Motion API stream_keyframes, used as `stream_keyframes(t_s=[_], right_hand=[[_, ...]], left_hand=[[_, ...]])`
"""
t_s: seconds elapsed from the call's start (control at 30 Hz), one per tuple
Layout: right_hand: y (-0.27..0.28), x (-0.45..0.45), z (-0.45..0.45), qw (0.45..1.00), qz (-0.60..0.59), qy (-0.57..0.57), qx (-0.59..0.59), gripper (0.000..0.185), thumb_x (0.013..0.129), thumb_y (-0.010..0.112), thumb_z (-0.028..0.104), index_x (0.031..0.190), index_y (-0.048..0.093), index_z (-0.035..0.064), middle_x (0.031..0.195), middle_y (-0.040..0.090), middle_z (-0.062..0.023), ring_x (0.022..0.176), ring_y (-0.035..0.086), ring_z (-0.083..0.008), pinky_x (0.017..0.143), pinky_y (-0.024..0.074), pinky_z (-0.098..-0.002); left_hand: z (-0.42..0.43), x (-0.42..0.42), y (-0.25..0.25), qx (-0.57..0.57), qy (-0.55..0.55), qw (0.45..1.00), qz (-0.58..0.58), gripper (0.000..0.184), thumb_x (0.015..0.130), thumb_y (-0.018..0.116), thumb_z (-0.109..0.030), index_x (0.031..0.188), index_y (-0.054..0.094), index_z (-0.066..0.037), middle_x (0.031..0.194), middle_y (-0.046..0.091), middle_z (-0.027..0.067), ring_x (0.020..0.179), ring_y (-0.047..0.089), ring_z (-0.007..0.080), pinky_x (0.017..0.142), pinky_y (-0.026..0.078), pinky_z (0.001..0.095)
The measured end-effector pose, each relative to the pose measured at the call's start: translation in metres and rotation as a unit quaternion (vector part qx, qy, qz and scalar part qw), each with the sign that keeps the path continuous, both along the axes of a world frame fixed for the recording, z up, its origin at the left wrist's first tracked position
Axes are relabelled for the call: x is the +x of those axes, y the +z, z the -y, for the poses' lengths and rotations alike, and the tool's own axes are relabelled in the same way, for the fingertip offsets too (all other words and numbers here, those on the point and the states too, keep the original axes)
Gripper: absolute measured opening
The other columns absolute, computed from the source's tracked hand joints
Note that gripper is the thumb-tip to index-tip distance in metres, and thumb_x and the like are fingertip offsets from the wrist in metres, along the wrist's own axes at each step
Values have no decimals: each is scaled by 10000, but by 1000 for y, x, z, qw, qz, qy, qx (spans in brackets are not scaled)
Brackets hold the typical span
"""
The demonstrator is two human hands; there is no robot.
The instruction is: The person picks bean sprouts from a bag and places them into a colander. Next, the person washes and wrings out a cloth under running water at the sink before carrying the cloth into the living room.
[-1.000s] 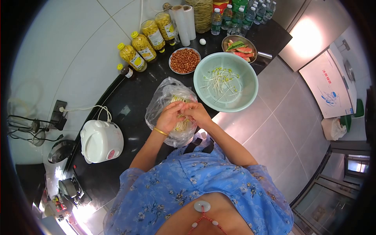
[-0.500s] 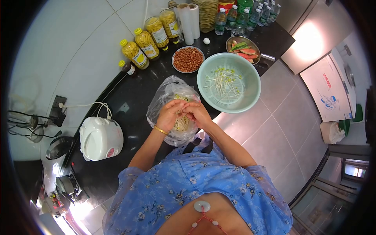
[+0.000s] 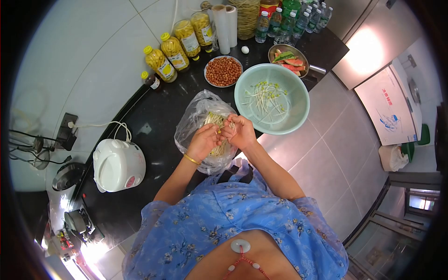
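Observation:
A clear plastic bag lies open on the counter, with a heap of bean sprouts inside. Above it, my left hand has its fingertips pinched together on a bean sprout. My right hand is almost touching it, fingers curled around a few pale bean sprouts; my fingers partly cover them. Just beyond my right hand stands a light green plastic basin, and loose bean sprouts with yellow-green heads lie scattered on its bottom.
A plate of peanuts, an egg and a pan with watermelon rinds stand behind. Yellow-capped jars, plastic film rolls and water bottles line the back. A white rice cooker sits left.
My hands have drawn slightly apart. The right hand has turned upward, showing its palm side and the sprouts in its fingers. The bag and basin remain in place.

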State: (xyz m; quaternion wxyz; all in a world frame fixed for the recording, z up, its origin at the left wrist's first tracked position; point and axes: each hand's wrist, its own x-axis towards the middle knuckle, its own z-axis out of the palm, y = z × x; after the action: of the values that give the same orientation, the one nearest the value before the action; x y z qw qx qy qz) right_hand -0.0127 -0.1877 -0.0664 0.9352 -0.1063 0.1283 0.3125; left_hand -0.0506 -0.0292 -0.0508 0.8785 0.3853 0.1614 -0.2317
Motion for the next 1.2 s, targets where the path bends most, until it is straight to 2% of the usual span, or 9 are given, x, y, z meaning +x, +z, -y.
stream_keyframes(t_s=[0.17, 0.37, 0.47, 0.53, 0.63, 0.87, 0.93, 1.03, 1.2], right_hand=[[-4, -4, 4, 1000, -1, -6, -5, 88, 738, 516, 106, 787, 541, 36, 713, 536, -113, 481, 377, -163, 447, 300, -274], [-4, -9, 9, 994, 29, 3, -102, 64, 746, 514, 21, 798, 550, 30, 732, 563, -88, 534, 479, -151, 472, 371, -263], [-4, -11, 9, 977, 99, 51, -182, 77, 764, 543, -7, 828, 574, 22, 692, 568, -56, 536, 506, -113, 453, 362, -228], [-4, -11, 9, 941, 194, 105, -257, 70, 783, 582, 11, 847, 606, 25, 649, 560, -19, 510, 492, -73, 430, 327, -195], [1, -15, 7, 916, 217, 126, -313, 57, 784, 605, 38, 837, 625, 29, 642, 558, 3, 497, 476, -54, 432, 317, -184], [-6, -15, 7, 909, 216, 147, -326, 80, 800, 615, 78, 846, 623, 14, 665, 577, -14, 498, 470, -60, 432, 321, -194], [-8, -16, 10, 951, 163, 104, -239, 106, 835, 575, 93, 874, 611, 1, 701, 599, -51, 498, 479, -82, 432, 343, -209], [-22, -14, 19, 969, 122, 84, -195, 124, 864, 525, 85, 897, 597, -9, 738, 612, -82, 509, 494, -102, 435, 362, -220], [-25, -19, 24, 983, 76, 24, -168, 121, 855, 532, 89, 898, 592, -7, 696, 607, -74, 486, 497, -82, 398, 349, -202]], left_hand=[[-2, -2, -8, 14, -16, 999, 25, 79, 841, 562, -70, 914, 537, -54, 800, 573, 45, 686, 548, 143, 584, 426, 260], [-10, 1, 9, 94, -17, 994, 44, 98, 816, 587, -61, 904, 545, -50, 730, 569, 29, 615, 529, 111, 543, 411, 230], [-14, 4, 14, 126, -36, 991, 34, 102, 811, 596, -68, 900, 551, -49, 714, 566, 22, 585, 521, 101, 514, 402, 219], [-17, 5, 13, 133, -42, 990, 30, 103, 808, 601, -68, 897, 552, -48, 702, 562, 19, 570, 518, 94, 498, 401, 210], [-19, 7, 13, 145, -46, 988, 31, 100, 812, 600, -71, 898, 552, -50, 706, 558, 15, 576, 521, 88, 502, 407, 204], [-17, 15, 19, 149, -41, 988, 23, 93, 826, 591, -80, 899, 549, -42, 729, 560, 19, 579, 520, 88, 507, 415, 208], [-15, 24, 21, 142, -48, 988, 48, 70, 835, 573, -58, 902, 563, -37, 748, 578, 30, 596, 534, 90, 519, 429, 206], [-9, 40, 31, 170, -62, 981, 73, 73, 833, 578, -66, 896, 564, -31, 736, 576, 22, 591, 534, 84, 517, 431, 203], [-2, 59, 38, 248, -111, 957, 101, 89, 820, 592, -72, 893, 569, -27, 718, 577, 16, 555, 524, 72, 479, 414, 188]])
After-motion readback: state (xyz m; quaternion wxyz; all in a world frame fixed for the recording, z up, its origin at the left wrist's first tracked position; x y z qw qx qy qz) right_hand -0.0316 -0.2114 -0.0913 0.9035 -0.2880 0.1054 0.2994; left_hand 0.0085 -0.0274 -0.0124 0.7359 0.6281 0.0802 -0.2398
